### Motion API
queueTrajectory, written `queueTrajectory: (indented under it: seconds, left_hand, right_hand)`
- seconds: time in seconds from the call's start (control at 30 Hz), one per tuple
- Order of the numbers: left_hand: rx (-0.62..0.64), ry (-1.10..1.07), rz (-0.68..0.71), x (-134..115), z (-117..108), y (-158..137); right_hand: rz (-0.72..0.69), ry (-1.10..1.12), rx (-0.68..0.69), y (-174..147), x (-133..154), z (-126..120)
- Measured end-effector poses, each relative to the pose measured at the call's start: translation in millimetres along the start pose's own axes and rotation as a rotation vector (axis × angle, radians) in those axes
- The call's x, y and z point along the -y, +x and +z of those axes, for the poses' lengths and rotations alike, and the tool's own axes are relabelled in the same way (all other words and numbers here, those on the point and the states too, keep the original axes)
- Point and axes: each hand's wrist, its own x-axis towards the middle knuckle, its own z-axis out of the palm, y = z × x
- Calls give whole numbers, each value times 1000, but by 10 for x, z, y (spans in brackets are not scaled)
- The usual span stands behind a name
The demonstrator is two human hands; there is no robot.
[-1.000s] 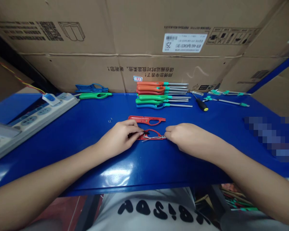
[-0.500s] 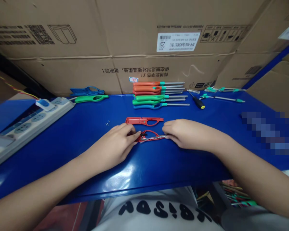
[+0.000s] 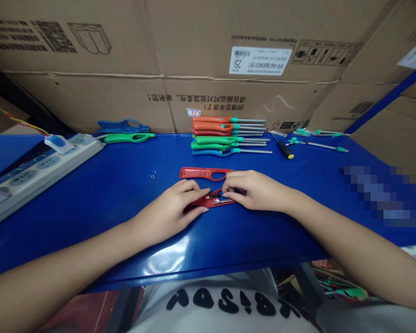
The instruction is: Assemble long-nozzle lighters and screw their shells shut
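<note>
My left hand (image 3: 175, 206) is closed around the left end of an opened red lighter shell half (image 3: 203, 202), which lies on the blue table. Dark and metallic parts with a thin wire (image 3: 221, 200) show inside this half. Over the shell's right end, my right hand (image 3: 251, 188) has its thumb and fingertips pinched together at those inner parts. What exactly it pinches is hidden by the fingers. Just behind lies the matching red shell half (image 3: 203, 173), its loop partly covered by my right hand.
Assembled long-nosed lighters (image 3: 217, 134) in orange, green and blue are stacked at the back. A screwdriver (image 3: 284, 149) and metal tubes with teal fittings (image 3: 321, 145) lie right of them. Small screws (image 3: 153, 175), green and blue shells (image 3: 128, 138) and a power strip (image 3: 48, 164) are leftward.
My right hand has moved left, from the shell's right tip to over its loop. My left hand has its thumb and fingers spread along the shell's edges now.
</note>
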Motion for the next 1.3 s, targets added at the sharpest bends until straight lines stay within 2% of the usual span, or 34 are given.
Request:
queueTrajectory:
  seconds: [0.17, 0.4, 0.63, 0.83, 0.97, 1.3]
  left_hand:
    - [1, -12, 10, 11, 15, 9]
    - [-8, -43, -8, 24, 43, -2]
    - [35, 45, 68, -10, 46, -11]
    - [40, 141, 61, -58, 51, -29]
    - [64, 201, 54, -95, 44, -32]
    - [81, 74, 72, -51, 36, -59]
  right_hand:
    - [-78, 46, -31, 10, -44, 9]
    - [-112, 75, -45, 25, -67, 35]
    - [-55, 53, -6, 2, 1, -70]
    - [-8, 32, 94, -62, 69, -184]
    - [-2, 67, 96, -66, 65, -186]
    - [67, 252, 88, -97, -53, -209]
